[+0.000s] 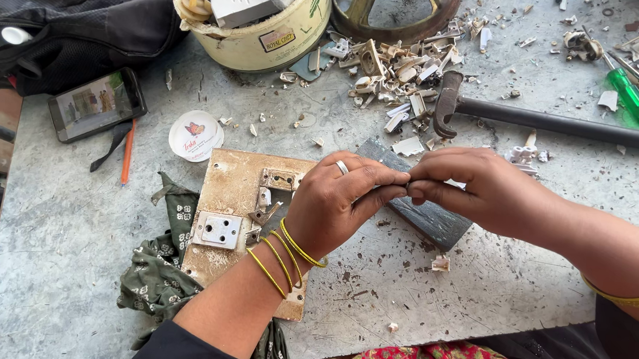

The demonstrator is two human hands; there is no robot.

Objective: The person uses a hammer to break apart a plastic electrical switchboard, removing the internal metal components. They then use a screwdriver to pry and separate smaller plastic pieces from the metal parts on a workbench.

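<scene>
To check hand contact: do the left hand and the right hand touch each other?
Touching. The head view shows the left hand and right hand meeting fingertip to fingertip.

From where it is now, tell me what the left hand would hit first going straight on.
The left hand points right, fingertips already at the right hand, so it would meet that hand first; what they pinch between them is hidden.

ahead: hammer, plastic scraps block | left: switch board | near-right table: open

One head-worn camera looks steeply down, close over the worktable.
</scene>
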